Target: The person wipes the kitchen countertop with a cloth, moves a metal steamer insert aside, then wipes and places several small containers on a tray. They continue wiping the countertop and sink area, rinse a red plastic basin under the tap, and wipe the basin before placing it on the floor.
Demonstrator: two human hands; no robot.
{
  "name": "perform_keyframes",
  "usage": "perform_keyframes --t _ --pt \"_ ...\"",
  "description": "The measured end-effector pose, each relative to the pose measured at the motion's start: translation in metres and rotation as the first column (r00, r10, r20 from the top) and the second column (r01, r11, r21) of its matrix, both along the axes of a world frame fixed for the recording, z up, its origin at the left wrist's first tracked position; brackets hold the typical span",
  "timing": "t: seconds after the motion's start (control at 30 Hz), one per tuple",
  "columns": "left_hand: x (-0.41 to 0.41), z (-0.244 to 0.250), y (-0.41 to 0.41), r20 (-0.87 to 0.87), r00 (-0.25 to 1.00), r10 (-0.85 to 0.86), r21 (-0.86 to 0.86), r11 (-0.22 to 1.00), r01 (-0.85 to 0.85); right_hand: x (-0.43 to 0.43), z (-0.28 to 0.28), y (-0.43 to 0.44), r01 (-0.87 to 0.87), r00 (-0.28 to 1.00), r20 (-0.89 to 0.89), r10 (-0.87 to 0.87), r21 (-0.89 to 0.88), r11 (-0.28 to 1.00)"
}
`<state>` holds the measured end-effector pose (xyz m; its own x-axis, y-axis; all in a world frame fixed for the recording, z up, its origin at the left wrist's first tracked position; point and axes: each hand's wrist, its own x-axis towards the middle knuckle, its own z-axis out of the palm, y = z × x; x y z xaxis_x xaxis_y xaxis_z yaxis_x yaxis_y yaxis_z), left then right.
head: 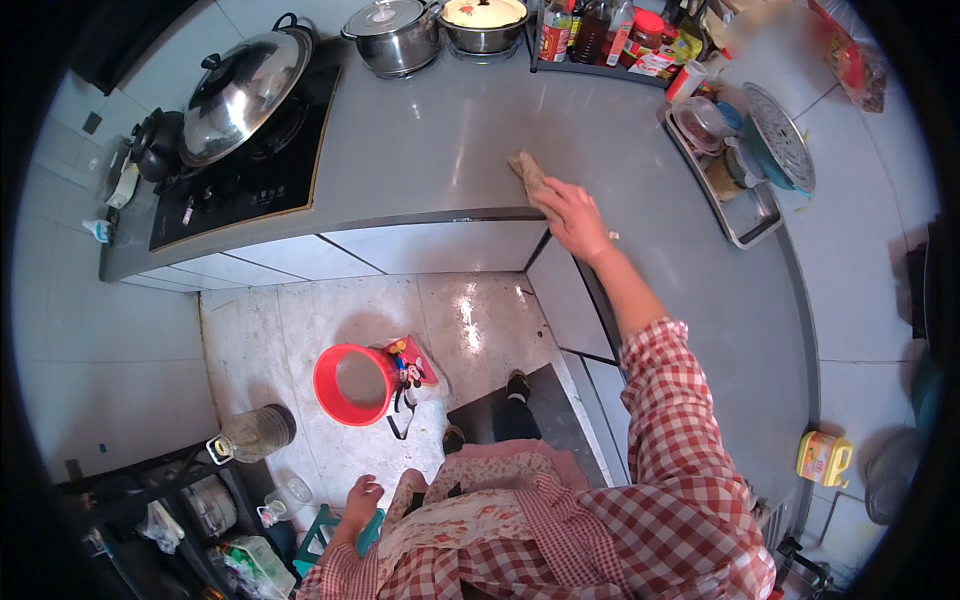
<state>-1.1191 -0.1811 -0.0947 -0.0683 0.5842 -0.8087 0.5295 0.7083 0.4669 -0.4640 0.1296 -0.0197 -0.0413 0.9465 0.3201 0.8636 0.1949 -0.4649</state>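
Note:
My right hand grips a crumpled brownish cloth, which lies against the grey countertop near its inner corner. The fingers reach over the counter's front edge, and the forearm stretches along the right-hand stretch of counter. Low at my side hangs my left hand, with loosely bent fingers and nothing visible in it. A green plastic stool stands close to that hand, partly covered by my arm. On the floor ahead is a red bucket with cloudy greyish water inside.
A black cooktop bears a lidded wok. Behind the counter stand a steel pot, another pot and a condiment rack. A metal tray holds containers at right. A large jug sits beside a black shelf.

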Motion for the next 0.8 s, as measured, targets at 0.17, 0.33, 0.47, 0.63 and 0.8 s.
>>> perform_keyframes --t 0.17,0.33,0.47,0.63,0.8 --pt "-0.057 -0.006 -0.015 -0.088 0.994 -0.061 0.040 0.997 0.064 -0.005 0.004 -0.105 -0.043 0.991 0.121 0.051 -0.068 0.997" --pt "-0.070 0.012 -0.006 -0.008 0.998 -0.067 0.026 0.997 0.068 -0.023 0.012 -0.229 0.148 0.986 0.084 -0.145 -0.032 0.988" --pt "-0.095 0.017 0.008 0.051 0.982 -0.182 0.061 0.982 0.179 -0.052 0.027 -0.334 0.370 0.927 0.103 -0.362 -0.075 0.926" --pt "-0.126 0.033 0.027 0.031 0.964 -0.266 0.073 0.962 0.263 -0.097 0.012 -0.455 0.648 0.749 0.169 -0.641 0.018 0.761" --pt "-0.157 0.032 0.041 -0.071 0.915 -0.398 0.133 0.905 0.404 -0.136 -0.026 -0.560 0.927 0.370 -0.009 -0.929 0.063 0.369"
